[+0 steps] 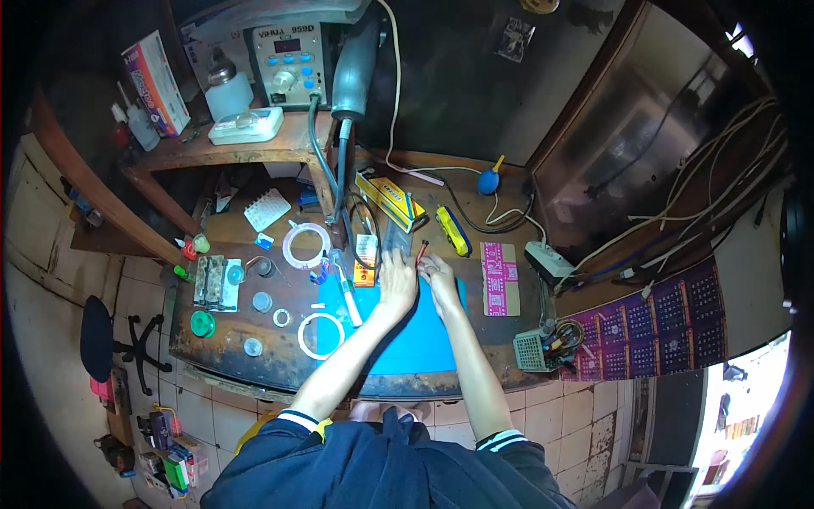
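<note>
My left hand (396,284) rests over the far end of a blue work mat (407,343), its fingers stretched forward onto a clear plastic sleeve or strip (395,238). Close beside it, my right hand (439,280) is closed, with thumb and fingers pinched at the lower end of a slim red and black piece (422,248). That piece is too small to name and stands tilted between the two hands. An orange and white packet (365,257) lies left of my left hand, with a white-barrelled syringe-like tube (349,301) nearer to me.
Beyond the hands lie a yellow box (390,201) and a yellow cutter (453,231). Tape rolls (306,246), small jars and a metal holder (209,282) occupy the left. A rework station (288,68) stands on a shelf; a power strip (549,263) and wire basket (532,350) are right.
</note>
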A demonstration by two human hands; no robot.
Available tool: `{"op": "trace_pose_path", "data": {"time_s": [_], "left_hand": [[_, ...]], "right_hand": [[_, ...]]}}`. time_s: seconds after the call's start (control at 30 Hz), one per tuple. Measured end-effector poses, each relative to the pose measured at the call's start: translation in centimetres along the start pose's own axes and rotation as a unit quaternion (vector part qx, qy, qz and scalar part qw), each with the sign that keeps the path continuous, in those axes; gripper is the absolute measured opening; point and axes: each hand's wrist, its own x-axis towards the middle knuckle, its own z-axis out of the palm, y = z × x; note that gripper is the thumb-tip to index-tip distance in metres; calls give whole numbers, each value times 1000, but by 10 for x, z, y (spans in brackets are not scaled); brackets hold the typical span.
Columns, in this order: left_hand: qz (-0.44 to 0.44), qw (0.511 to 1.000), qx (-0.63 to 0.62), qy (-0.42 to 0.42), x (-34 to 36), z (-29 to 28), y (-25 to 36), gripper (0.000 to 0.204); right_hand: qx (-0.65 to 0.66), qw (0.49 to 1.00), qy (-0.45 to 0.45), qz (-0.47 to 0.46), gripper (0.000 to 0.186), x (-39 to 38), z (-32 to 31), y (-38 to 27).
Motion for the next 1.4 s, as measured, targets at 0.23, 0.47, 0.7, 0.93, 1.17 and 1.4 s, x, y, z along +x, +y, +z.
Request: {"op": "trace_pose_path", "data": {"time_s": [0.23, 0.47, 0.7, 0.93, 1.17, 1.4], "left_hand": [[-13, 987, -161, -8, -2, -3, 1, 18], [36, 921, -387, -34, 7, -48, 47, 19], [107, 835, -521, -140, 12, -129, 134, 21], [236, 818, -490, -187, -16, -131, 221, 22], [261, 840, -441, -179, -46, -77, 259, 21], [191, 878, -387, -207, -63, -73, 256, 21]], "right_hand": [[40, 997, 57, -16, 40, -16, 6, -14], [-41, 965, 139, -219, 19, -52, -27, -40], [-131, 911, 167, -354, 20, -153, -74, -147], [-270, 836, 278, -388, 25, -232, -149, -167], [-278, 837, 292, -369, 28, -258, -192, -147], [-281, 851, 246, -370, 28, -249, -206, -123]]}}
